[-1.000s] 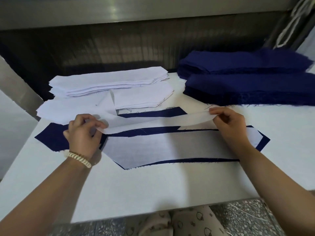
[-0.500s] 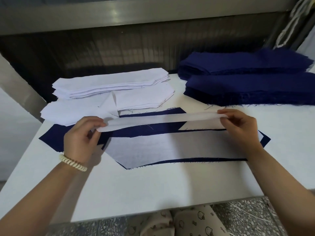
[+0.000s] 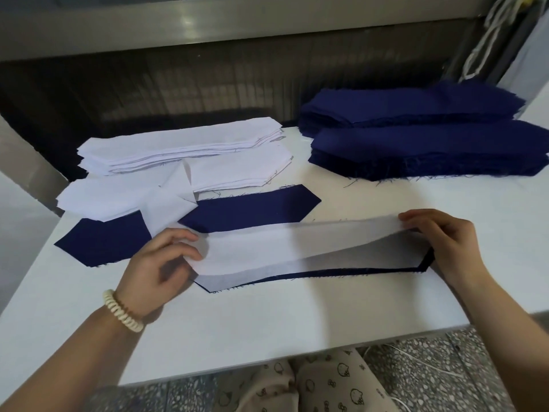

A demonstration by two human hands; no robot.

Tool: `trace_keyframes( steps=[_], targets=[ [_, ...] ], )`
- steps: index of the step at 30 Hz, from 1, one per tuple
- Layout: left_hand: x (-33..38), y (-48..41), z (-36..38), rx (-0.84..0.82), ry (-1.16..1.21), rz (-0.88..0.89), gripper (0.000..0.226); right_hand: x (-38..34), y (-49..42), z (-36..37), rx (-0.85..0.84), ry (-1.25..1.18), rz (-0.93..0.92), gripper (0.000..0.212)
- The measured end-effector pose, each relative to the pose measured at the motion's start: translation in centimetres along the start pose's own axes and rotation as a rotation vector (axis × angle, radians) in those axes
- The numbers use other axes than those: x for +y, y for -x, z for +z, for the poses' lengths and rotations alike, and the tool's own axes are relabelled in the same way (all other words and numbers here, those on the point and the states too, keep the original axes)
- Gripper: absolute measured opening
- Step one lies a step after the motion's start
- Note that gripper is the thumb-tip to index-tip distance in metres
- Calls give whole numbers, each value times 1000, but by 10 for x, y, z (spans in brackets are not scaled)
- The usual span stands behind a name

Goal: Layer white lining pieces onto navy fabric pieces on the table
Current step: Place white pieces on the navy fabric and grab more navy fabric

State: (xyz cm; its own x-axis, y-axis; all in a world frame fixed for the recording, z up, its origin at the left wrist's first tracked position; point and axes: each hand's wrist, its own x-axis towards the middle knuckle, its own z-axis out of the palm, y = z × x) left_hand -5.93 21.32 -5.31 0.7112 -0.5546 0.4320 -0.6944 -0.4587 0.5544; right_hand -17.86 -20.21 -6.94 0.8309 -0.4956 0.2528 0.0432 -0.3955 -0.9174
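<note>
White lining piece, edge-on a moment ago, now spreads flat at centre frame, its ends pinched in the grip of the left hand and right hand. It hangs just over the near navy piece on the bench, seemingly ready to lay.

A long white lining strip, held by both ends, sags over the front navy piece, which is already lined white. A bare navy piece lies just behind, and a left navy piece lies beside it.
</note>
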Motion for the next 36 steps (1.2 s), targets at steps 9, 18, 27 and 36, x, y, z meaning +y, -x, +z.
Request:
trace_keyframes(
  steps=[9, 18, 27, 36],
  targets=[
    [-9, -3, 2, 179, 13, -292, 30, 6, -8, 1, -17, 208, 48, 31],
    [-5, -2, -1, 131, 32, -277, 32, 8, -8, -1, 22, 121, 17, 51],
    [-1, -1, -2, 80, -25, -178, 36, 10, -6, -1, 32, 102, 13, 53],
    [-3, 2, -2, 64, -17, -159, 32, 13, -6, -2, 37, 101, -6, 51]
  ],
)
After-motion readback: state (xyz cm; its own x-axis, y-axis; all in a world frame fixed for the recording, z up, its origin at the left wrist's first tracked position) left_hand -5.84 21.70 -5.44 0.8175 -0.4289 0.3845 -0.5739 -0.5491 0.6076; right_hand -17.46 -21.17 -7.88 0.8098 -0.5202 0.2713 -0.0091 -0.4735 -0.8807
